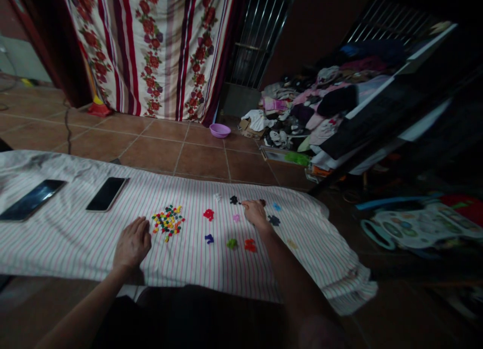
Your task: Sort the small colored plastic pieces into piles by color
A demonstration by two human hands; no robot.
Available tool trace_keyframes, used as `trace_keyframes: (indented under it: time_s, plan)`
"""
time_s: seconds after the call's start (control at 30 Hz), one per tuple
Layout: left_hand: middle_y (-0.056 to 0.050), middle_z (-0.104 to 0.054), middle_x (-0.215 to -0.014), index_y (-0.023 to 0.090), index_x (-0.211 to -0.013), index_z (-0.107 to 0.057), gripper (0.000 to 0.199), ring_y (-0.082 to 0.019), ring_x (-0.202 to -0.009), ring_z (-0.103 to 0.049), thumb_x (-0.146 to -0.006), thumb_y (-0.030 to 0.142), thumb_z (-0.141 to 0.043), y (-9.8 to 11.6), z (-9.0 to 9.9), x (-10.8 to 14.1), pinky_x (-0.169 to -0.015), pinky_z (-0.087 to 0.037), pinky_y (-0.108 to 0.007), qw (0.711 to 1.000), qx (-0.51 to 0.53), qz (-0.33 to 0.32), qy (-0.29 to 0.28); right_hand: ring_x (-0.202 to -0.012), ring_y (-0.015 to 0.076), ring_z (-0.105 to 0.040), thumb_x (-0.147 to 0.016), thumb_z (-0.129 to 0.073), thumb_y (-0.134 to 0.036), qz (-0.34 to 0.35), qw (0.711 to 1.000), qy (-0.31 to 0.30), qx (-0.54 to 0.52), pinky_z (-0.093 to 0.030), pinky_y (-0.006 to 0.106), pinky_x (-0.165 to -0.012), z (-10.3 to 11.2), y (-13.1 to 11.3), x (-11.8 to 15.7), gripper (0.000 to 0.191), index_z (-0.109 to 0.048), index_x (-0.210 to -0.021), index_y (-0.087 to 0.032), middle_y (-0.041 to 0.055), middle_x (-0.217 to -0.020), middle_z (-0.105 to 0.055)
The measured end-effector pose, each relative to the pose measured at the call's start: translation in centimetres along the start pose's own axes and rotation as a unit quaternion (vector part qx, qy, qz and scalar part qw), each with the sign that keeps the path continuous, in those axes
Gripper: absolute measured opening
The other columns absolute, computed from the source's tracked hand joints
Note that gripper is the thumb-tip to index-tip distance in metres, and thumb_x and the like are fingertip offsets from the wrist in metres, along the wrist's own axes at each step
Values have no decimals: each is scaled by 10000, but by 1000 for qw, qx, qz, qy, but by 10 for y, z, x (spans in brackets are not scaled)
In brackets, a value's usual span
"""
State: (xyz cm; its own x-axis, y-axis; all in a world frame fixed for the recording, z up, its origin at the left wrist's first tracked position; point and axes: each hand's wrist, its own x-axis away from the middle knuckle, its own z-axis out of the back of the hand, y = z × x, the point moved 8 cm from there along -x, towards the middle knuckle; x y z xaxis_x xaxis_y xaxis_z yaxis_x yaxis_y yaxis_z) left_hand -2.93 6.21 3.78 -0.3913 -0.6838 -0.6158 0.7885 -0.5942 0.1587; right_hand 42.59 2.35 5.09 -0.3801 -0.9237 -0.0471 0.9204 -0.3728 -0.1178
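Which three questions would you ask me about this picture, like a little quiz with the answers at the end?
1. True or false: in the picture, the left hand is to the right of the big mixed-colour pile.
2. Which small pile are the fingertips of the right hand closest to?
A) green
B) black
C) orange
3. How many dark-screened devices lie on the striped cloth?

Key:
1. False; it is to the left of that pile.
2. B
3. Two
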Motion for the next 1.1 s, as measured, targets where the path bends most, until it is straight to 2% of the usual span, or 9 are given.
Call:
trace_keyframes:
  time_s: [0.3, 0.47, 0.63, 0.93, 1.1]
  plan:
    - [-172, -703, -1171, 158, -1109, -631, 316, -320, -1158, -633, -846, 207, -463, -4, -1, 1, -993, -502, -500, 999, 25, 24, -5, -1029, 202, -652, -904, -466, -96, -29, 999, -4, 17, -370, 291, -948, -1, 9, 0, 375, -776, -1084, -207, 104, -1082, -758]
    - [-182, -704, -1154, 141, -1095, -626, 308, -311, -1143, -638, -860, 206, -438, -1, 1, 0, -987, -504, -479, 1000, 7, 5, 0, -1034, 211, -663, -894, -499, -122, -43, 999, -2, 7, -431, 280, -903, -1, 4, -3, 352, -770, -1096, -220, 98, -1101, -751]
    - [-183, -706, -1149, 135, -1100, -626, 300, -306, -1132, -647, -867, 201, -449, 0, 2, 0, -979, -508, -466, 1000, -6, 0, 3, -994, 215, -689, -868, -486, -76, -51, 999, -5, 3, -470, 265, -831, -6, -2, -10, 373, -768, -1084, -191, 119, -1068, -755]
    - [-155, -714, -1148, 159, -1096, -625, 295, -285, -1126, -656, -869, 197, -439, 0, 0, 0, -987, -513, -450, 1000, -20, 5, 4, -995, 206, -691, -805, -505, -17, -30, 999, 2, -16, -475, 245, -860, -15, -29, -27, 388, -767, -1045, -174, 118, -998, -760]
    - [-167, -717, -1140, 136, -1085, -624, 288, -293, -1134, -651, -874, 181, -433, 3, 2, 0, -972, -516, -438, 999, -30, -4, 13, -1010, 217, -686, -833, -486, -20, -44, 999, 3, -21, -467, 256, -874, -13, -31, -27, 377, -758, -1059, -151, 142, -1033, -747]
